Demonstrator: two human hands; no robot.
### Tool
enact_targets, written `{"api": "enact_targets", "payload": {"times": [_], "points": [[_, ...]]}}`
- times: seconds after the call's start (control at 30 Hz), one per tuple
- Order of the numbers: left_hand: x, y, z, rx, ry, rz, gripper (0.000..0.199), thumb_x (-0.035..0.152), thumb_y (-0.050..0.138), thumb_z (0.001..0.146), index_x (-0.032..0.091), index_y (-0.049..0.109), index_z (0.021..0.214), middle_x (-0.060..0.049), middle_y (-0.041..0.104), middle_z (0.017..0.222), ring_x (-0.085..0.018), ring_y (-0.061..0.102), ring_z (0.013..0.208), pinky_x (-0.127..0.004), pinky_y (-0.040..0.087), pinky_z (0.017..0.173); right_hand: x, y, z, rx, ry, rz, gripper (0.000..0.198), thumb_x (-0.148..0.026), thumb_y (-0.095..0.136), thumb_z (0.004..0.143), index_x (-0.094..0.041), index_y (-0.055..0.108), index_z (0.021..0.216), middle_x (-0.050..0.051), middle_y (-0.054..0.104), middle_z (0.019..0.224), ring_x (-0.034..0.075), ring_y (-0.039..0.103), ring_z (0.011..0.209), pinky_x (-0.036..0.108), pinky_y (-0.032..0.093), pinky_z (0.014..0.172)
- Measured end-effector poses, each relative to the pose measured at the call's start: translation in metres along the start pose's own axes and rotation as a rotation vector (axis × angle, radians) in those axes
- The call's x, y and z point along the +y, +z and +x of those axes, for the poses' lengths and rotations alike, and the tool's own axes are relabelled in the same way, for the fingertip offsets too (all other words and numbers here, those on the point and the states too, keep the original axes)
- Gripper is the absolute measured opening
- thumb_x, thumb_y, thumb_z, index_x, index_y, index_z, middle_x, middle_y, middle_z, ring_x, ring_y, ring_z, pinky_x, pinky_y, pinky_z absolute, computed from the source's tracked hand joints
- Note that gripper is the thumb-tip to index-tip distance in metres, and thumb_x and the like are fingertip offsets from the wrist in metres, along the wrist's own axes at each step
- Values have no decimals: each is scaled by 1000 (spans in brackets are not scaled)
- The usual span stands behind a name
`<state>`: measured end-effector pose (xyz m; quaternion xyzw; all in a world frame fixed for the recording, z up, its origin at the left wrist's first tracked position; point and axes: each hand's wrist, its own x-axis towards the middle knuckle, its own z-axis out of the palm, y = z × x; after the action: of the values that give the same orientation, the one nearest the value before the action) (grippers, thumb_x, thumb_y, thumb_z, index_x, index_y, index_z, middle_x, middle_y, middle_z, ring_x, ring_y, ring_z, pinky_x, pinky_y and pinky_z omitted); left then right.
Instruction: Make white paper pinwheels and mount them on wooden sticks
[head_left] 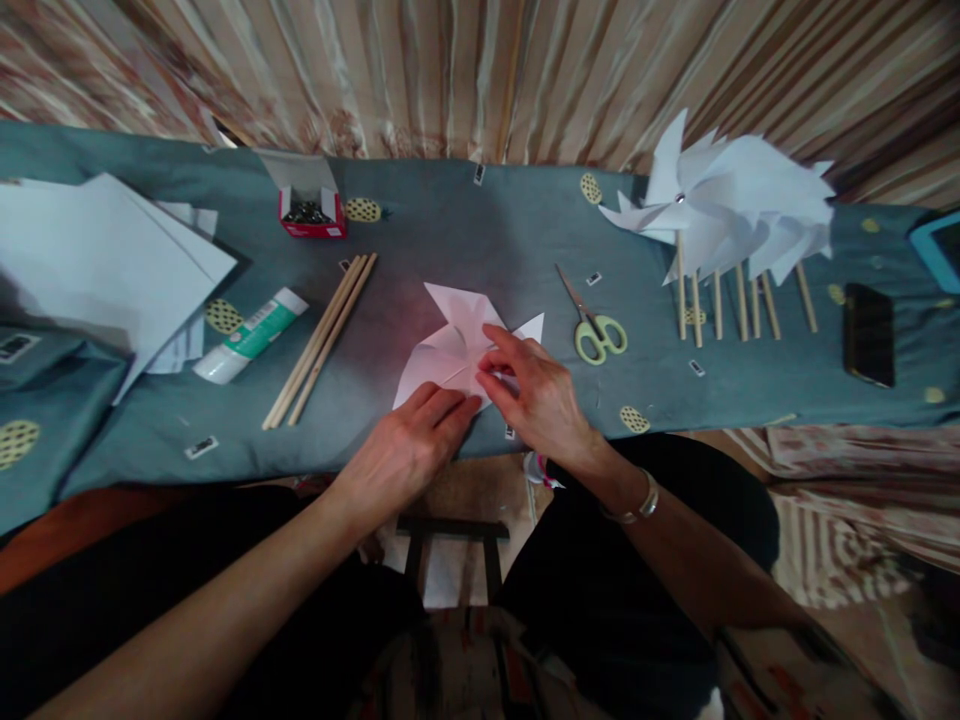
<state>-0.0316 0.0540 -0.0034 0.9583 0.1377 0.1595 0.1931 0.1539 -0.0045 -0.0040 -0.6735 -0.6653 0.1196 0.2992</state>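
Note:
A white paper pinwheel (pixel 466 318) lies on the cloth in front of me, its corners folded in toward the middle. My left hand (pixel 426 430) is closed on its lower edge, thumb and fingers against the paper. Near the pinwheel's centre my right hand (pixel 536 385) has thumb and index finger pinched together at the folded tips. Whether something small sits between those fingertips is hidden. To the right of the pinwheel are scissors (pixel 600 338) with light green handles. Three wooden sticks (pixel 324 340) lie to its left.
A green and white glue tube (pixel 255 335) and white paper sheets (pixel 112 260) lie left. An opened red box (pixel 313 212) of small metal pieces stands at the back. Several finished pinwheels on sticks (pixel 735 195), a phone (pixel 868 335) and a blue-edged device (pixel 936 250) lie right.

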Motion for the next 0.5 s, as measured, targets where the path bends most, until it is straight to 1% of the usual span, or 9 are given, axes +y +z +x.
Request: {"api": "enact_targets", "payload": {"times": [0.07, 0.17, 0.33, 0.5], "points": [[1, -2, 0, -12, 9, -19, 32, 9, 49, 92, 7, 54, 124, -12, 63, 105, -22, 59, 94, -36, 58, 82, 0, 0, 0, 0, 5, 2, 40, -23, 50, 93, -18, 47, 132, 5, 72, 95, 20, 62, 94, 36, 51, 87], [2, -5, -1, -25, 11, -56, 30, 9, 48, 93, 9, 56, 122, -13, 63, 107, -22, 59, 95, -35, 58, 82, 0, 1, 1, -7, 9, 9, 39, -23, 50, 93, -17, 47, 132, 5, 72, 94, 20, 62, 94, 36, 51, 87], [3, -2, 0, 26, -25, -90, 26, 8, 49, 92, 7, 59, 117, -13, 64, 105, -21, 60, 94, -34, 58, 82, 1, 2, 1, 16, -15, 8, 39, -23, 50, 93, -14, 48, 131, 5, 72, 92, 20, 62, 91, 35, 52, 85], [1, 3, 0, 48, -23, -119, 26, 8, 53, 91, 5, 59, 116, -14, 64, 105, -22, 60, 94, -36, 58, 83, 0, 1, 1, 15, -6, 2, 40, -23, 50, 93, -17, 47, 132, 4, 72, 94, 20, 63, 93, 36, 51, 87]]}}
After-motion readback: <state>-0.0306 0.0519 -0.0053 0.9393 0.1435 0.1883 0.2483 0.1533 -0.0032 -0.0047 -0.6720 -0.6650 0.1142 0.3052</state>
